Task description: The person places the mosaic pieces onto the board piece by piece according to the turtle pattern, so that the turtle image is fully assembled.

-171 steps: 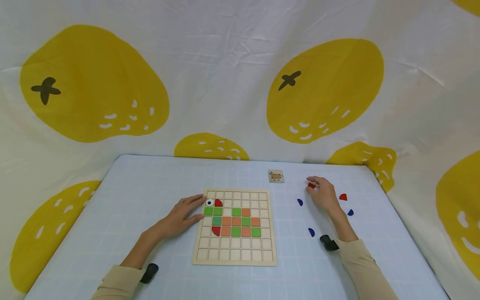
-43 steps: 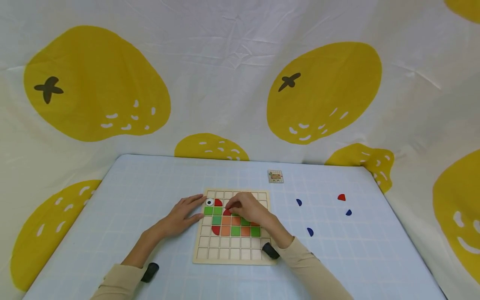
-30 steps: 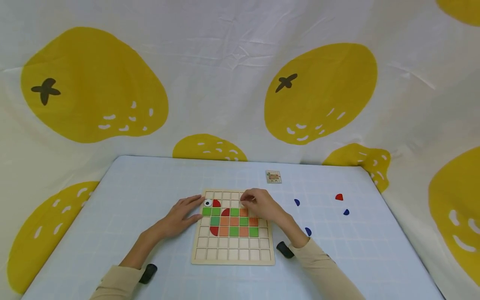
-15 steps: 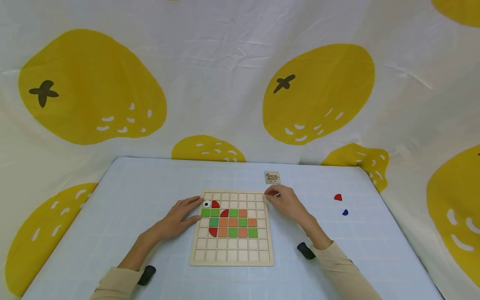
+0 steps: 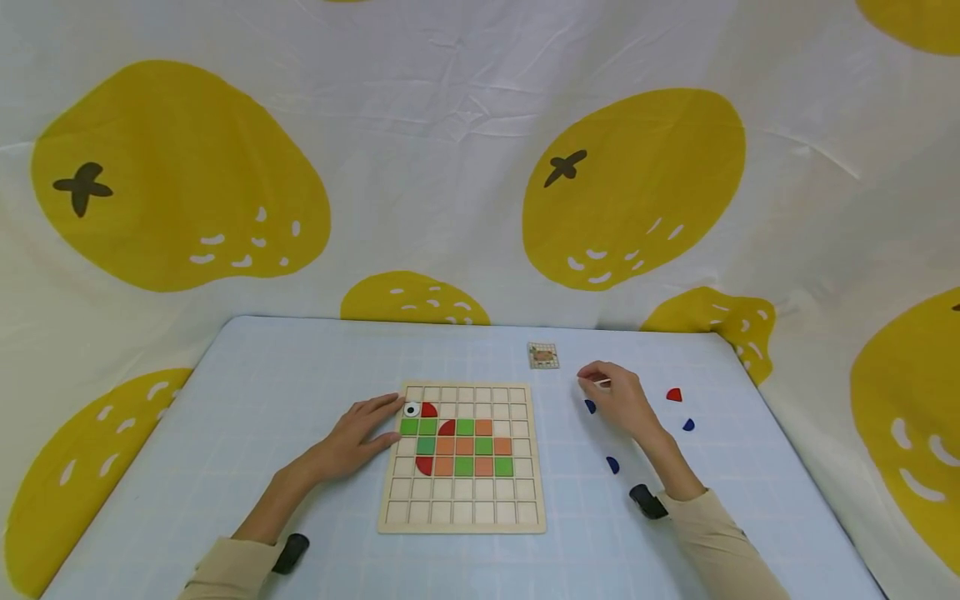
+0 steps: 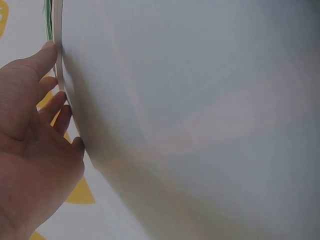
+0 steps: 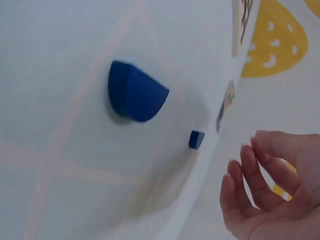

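Observation:
A wooden grid board [image 5: 461, 527] lies on the table with green, orange and red tiles and a round eye tile [image 5: 412, 409] set in its cells. My left hand [image 5: 356, 437] rests at the board's left edge, fingers extended; the left wrist view shows the fingertips along the board's side [image 6: 58, 30]. A red quarter-circle tile [image 5: 447, 428] sits in a cell left of a green square. Out to the right, my right hand [image 5: 618, 402] hovers above the table with fingers loosely bent and nothing held. A blue half-round piece [image 5: 590, 407] lies just below its fingertips.
Another blue piece [image 5: 612, 465] lies between the board and the right forearm. Beyond the right wrist are a red quarter-circle piece [image 5: 675, 395] and a blue piece [image 5: 688, 425]. A small picture card [image 5: 543, 356] lies behind the board. Patterned cloth [image 5: 427, 208] hangs behind the table.
My right hand carried a red quarter-circle tile from the right onto the board, let go of it in a cell, and moved back right over the loose pieces. The left hand stayed at the board.

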